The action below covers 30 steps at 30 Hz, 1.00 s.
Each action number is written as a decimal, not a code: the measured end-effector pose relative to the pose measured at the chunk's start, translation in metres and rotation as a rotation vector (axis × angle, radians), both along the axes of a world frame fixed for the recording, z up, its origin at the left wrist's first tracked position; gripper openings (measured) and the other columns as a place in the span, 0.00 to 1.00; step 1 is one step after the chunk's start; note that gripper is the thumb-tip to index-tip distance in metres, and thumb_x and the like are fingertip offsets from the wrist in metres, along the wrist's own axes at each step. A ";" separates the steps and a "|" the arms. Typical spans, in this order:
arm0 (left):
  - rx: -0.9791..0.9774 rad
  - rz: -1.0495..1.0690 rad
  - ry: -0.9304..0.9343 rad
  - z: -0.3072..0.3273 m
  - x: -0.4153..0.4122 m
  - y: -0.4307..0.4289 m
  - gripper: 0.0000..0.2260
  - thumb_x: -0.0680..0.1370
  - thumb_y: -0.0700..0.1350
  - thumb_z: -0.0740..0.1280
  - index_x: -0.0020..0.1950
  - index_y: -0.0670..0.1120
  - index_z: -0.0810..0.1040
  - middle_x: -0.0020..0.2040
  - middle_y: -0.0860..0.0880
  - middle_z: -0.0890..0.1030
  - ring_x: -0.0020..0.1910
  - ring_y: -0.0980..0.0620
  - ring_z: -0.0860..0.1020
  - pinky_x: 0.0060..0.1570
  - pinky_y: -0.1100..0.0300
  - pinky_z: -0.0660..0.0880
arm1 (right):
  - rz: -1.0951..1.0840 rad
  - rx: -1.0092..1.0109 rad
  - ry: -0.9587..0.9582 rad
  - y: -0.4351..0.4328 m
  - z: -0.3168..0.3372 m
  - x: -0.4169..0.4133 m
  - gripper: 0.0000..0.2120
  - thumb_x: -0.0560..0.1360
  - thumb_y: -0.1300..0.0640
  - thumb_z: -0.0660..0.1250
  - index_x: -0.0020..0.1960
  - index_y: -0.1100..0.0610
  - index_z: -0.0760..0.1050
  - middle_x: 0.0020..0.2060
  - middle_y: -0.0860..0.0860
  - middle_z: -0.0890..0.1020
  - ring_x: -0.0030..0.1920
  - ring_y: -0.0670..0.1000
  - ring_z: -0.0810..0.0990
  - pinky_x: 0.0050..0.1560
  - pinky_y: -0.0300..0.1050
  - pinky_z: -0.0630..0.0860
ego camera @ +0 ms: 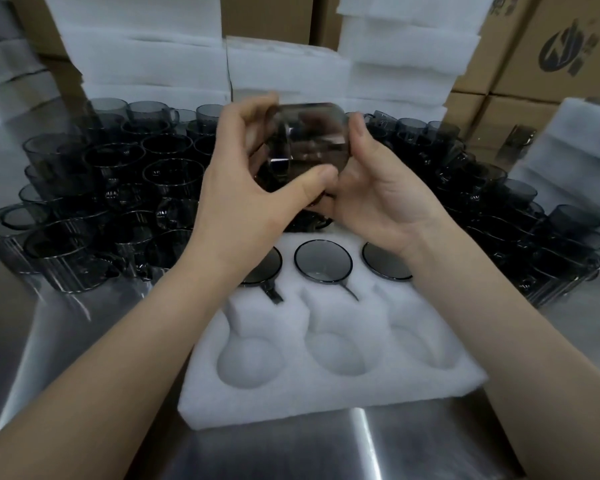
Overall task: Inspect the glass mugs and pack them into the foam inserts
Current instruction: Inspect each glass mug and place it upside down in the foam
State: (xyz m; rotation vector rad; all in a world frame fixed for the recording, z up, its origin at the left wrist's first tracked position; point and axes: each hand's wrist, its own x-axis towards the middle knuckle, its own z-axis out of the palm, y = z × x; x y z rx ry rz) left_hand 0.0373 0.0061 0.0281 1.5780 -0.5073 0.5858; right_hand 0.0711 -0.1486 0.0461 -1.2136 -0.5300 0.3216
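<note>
I hold one smoky grey glass mug [312, 140] up in front of me, tipped on its side, its handle toward my left hand. My left hand [253, 188] grips it from the left with thumb under and fingers over. My right hand [374, 192] holds it from the right, fingers curled around its body. Below lies a white foam insert [329, 389] with two rows of round pockets. Three mugs [323, 260] sit in the far row, partly hidden by my wrists. The three near pockets [340, 348] hold nothing.
Many loose grey mugs crowd the steel table on the left [118, 209] and right [520, 230]. White foam stacks [284, 64] rise behind them, and another stack [575, 147] stands at the right. Cardboard boxes [541, 57] fill the background. Bare steel table [326, 452] shows in front.
</note>
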 end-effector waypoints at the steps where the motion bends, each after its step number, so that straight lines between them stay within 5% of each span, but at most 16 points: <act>1: 0.008 -0.001 0.011 -0.001 0.001 0.000 0.31 0.68 0.46 0.75 0.67 0.46 0.66 0.66 0.47 0.75 0.65 0.52 0.76 0.66 0.50 0.73 | -0.041 0.002 -0.041 -0.001 0.000 0.000 0.27 0.73 0.45 0.64 0.68 0.58 0.69 0.61 0.60 0.75 0.59 0.59 0.74 0.62 0.57 0.73; 4: 0.121 0.047 0.027 -0.001 0.003 0.000 0.34 0.66 0.42 0.77 0.70 0.45 0.70 0.65 0.47 0.75 0.64 0.54 0.76 0.65 0.54 0.73 | -0.174 -0.062 -0.176 -0.001 -0.001 0.001 0.22 0.69 0.54 0.74 0.60 0.58 0.74 0.54 0.59 0.77 0.52 0.57 0.78 0.47 0.48 0.76; 7: 0.278 0.139 0.009 0.000 0.004 -0.001 0.32 0.64 0.41 0.79 0.67 0.45 0.75 0.61 0.49 0.78 0.61 0.53 0.77 0.64 0.53 0.73 | -0.298 -0.163 -0.317 0.000 -0.003 0.000 0.14 0.68 0.62 0.74 0.51 0.56 0.76 0.48 0.55 0.79 0.46 0.50 0.82 0.47 0.45 0.79; 14: 0.359 0.159 -0.030 -0.001 0.000 -0.003 0.32 0.63 0.42 0.80 0.66 0.48 0.77 0.59 0.54 0.81 0.59 0.58 0.78 0.63 0.58 0.73 | -0.483 -0.158 -0.355 0.004 -0.001 -0.001 0.09 0.73 0.55 0.71 0.36 0.52 0.75 0.32 0.45 0.79 0.34 0.43 0.77 0.36 0.36 0.74; 19: 0.229 0.106 0.007 0.002 0.001 -0.003 0.28 0.64 0.45 0.77 0.63 0.52 0.77 0.56 0.57 0.81 0.58 0.59 0.79 0.64 0.57 0.73 | -0.255 0.010 -0.134 0.000 0.000 0.004 0.09 0.80 0.59 0.61 0.50 0.57 0.80 0.43 0.52 0.84 0.46 0.51 0.81 0.54 0.50 0.75; 23: 0.059 0.056 0.080 0.001 0.004 -0.001 0.24 0.66 0.41 0.76 0.61 0.47 0.77 0.55 0.52 0.83 0.56 0.57 0.81 0.62 0.56 0.75 | 0.001 0.051 -0.104 -0.004 0.003 0.002 0.18 0.78 0.67 0.58 0.68 0.65 0.69 0.58 0.59 0.78 0.60 0.56 0.76 0.64 0.49 0.71; 30: 0.208 0.163 0.053 0.002 0.001 -0.003 0.25 0.64 0.48 0.77 0.60 0.51 0.78 0.52 0.58 0.83 0.54 0.60 0.81 0.59 0.55 0.77 | -0.254 -0.078 -0.175 0.004 0.004 -0.003 0.11 0.69 0.63 0.71 0.51 0.56 0.78 0.44 0.53 0.82 0.46 0.52 0.81 0.48 0.45 0.78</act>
